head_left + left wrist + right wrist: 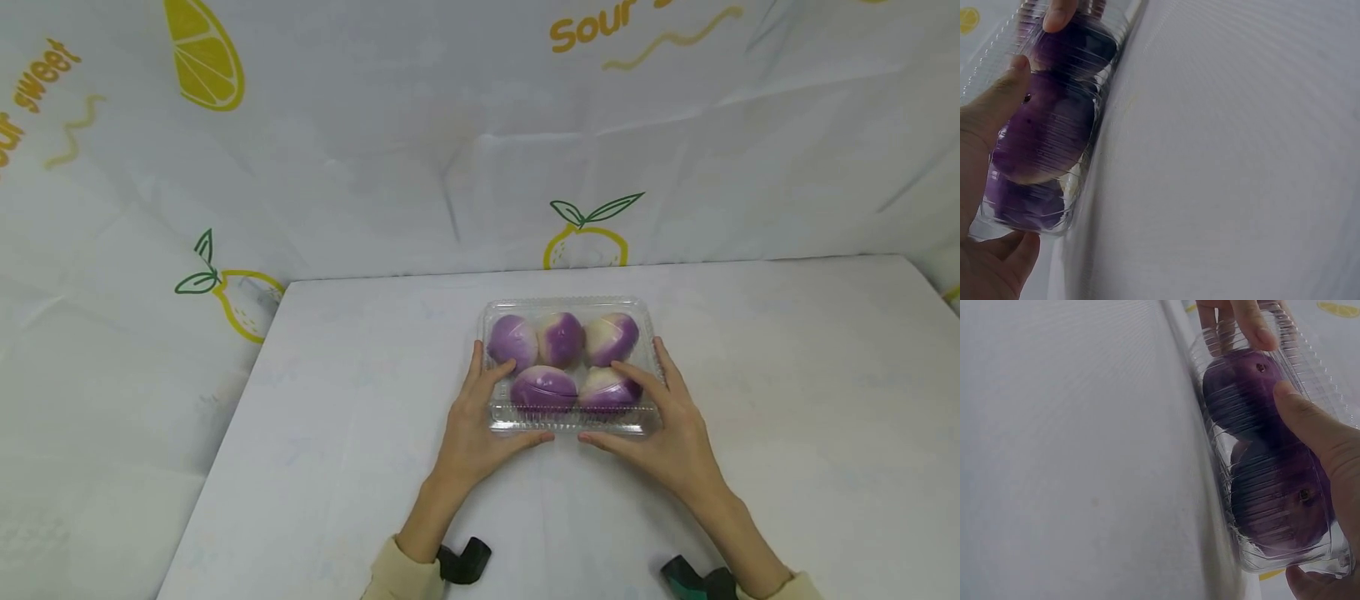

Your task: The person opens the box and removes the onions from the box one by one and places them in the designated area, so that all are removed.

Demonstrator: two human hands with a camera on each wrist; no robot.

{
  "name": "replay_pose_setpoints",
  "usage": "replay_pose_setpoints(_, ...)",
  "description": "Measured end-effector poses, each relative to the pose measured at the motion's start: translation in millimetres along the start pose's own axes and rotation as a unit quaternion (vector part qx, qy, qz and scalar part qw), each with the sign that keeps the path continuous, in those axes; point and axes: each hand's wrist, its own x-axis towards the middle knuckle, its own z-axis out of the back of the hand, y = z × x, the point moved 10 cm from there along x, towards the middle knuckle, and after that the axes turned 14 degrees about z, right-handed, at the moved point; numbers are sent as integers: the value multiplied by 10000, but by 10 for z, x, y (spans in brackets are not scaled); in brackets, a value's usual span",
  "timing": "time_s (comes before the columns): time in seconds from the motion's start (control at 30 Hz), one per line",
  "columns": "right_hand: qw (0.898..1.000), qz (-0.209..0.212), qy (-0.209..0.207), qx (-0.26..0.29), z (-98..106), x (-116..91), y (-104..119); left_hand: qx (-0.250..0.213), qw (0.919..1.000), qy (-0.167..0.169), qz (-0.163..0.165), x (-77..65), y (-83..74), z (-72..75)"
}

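Observation:
A clear plastic clamshell box (pixel 501 423) sits on the table with its lid down. Inside lie several round purple-and-white vegetables (pixel 543 389) that look like turnips, in a back and a front row. My left hand (pixel 472 429) grips the box's left front corner, thumb along the front edge and fingers on the side and lid. At the right front corner my right hand (pixel 678 433) holds it the same way, thumb tips close together at the front. In the left wrist view the ridged front wall (pixel 1094 125) shows the purple skins through it.
A white table (pixel 337 433) spreads around the box. Behind and to the left hangs a white cloth (pixel 360 150) printed with lemons and lettering. Dark straps with black pieces (pixel 467 560) are on both wrists, close above the tabletop.

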Motion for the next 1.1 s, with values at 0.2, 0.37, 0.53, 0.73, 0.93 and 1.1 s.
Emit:
replay_pose_setpoints(0.2,10000,-51,27,43,0,-3,-5,-92,9998,-200,-39,-9,-19,21)
replay_pose_setpoints(0.37,9999,-59,24,103,0,1,-3,35,9992,-369,-134,-12,-17,27)
replay_pose_setpoints(0.53,10000,-25,-68,45,5,11,6,114,9989,-425,-161,-16,-5,30)
replay_pose_setpoints(0.73,9998,-3,-185,25,20,20,10,91,9995,-286,-86,-7,11,21)
replay_pose_setpoints(0.93,9997,25,-243,30,27,25,5,244,9996,84,116,-3,37,0)
replay_pose_setpoints(1.1,9998,-54,-195,28,15,13,-17,416,9972,583,236,-15,50,-5)
